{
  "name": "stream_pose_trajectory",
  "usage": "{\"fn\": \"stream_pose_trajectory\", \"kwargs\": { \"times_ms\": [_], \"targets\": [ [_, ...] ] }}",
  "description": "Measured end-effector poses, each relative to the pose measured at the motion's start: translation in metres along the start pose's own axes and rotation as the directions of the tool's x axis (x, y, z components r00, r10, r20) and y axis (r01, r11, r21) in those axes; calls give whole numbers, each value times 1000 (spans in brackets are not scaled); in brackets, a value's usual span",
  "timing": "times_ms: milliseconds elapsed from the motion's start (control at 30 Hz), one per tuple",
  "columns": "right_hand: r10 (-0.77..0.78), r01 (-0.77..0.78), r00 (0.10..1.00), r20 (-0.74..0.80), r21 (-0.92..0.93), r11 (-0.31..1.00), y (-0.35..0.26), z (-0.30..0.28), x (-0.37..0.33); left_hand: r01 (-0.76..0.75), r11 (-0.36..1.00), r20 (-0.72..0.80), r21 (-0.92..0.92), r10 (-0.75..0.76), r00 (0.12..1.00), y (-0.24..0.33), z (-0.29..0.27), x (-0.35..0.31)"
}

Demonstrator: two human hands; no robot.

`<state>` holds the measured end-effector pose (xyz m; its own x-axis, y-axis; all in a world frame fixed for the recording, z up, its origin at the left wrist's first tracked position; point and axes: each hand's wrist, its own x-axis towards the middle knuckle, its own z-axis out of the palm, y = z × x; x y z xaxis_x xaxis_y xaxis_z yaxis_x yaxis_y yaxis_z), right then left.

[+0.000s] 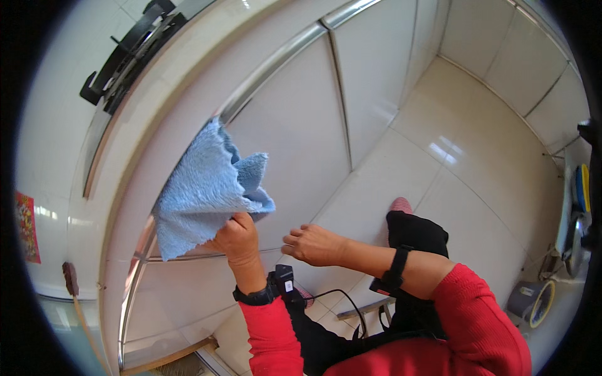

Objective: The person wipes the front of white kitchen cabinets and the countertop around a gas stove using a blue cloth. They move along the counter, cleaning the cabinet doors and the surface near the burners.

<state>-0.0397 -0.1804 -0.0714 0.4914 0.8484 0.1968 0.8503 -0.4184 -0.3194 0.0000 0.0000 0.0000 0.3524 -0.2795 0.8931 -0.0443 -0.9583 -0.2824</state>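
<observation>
Blue cloth (204, 188) sits at 9 o'clock, spread over the upper edge of the white cupboard (295, 125) and its metal strip (276, 66), loose folds pointing toward 3. Left hand (237, 238), at 8 o'clock, has fingers closed on the cloth's lower part, pinching a bunch of it. Right hand (313, 244), at 6 o'clock, is curled loosely, well off the cloth, nothing visible in it; palm hidden, so we can't tell if the fingers press together. Progress: we'd call it underway, cloth opened out and up against the strip. Strip runs uncovered past it toward 11 and down toward 8; whether those stretches have been gone over we can't tell from one frame, so we leave what remains unmarked. Writing: red printed sheet (27, 227) near 9 o'clock at the rim, multicoloured, too small for us to read; white tag (289, 286) on the black wrist device (284, 273) at 6, illegible; pale patch on the purple bucket (522, 304) at 4, also unclear. No brand we can make out.
</observation>
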Motion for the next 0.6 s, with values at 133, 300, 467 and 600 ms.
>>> {"fn": "stream_pose_trajectory", "kwargs": {
  "times_ms": [133, 300, 467, 600],
  "targets": [
    [-31, 29, 962, -270, -12, 1000, 5, -5, 6, -19, 996, 117, -83, 29, 993, 15, 10, -7],
    [-25, 12, 960, -278, -49, 999, 6, -8, 10, 31, 975, 371, -221, 55, 927, 40, 11, -3],
    [-15, 4, 982, -188, -57, 998, 4, -2, 8, -207, 938, 532, -278, 330, 779, 43, 11, -3],
    [-15, 7, 994, -111, -72, 997, 1, 0, 7, -164, 956, 398, -241, 252, 882, 35, 3, 8]
  ]
}}
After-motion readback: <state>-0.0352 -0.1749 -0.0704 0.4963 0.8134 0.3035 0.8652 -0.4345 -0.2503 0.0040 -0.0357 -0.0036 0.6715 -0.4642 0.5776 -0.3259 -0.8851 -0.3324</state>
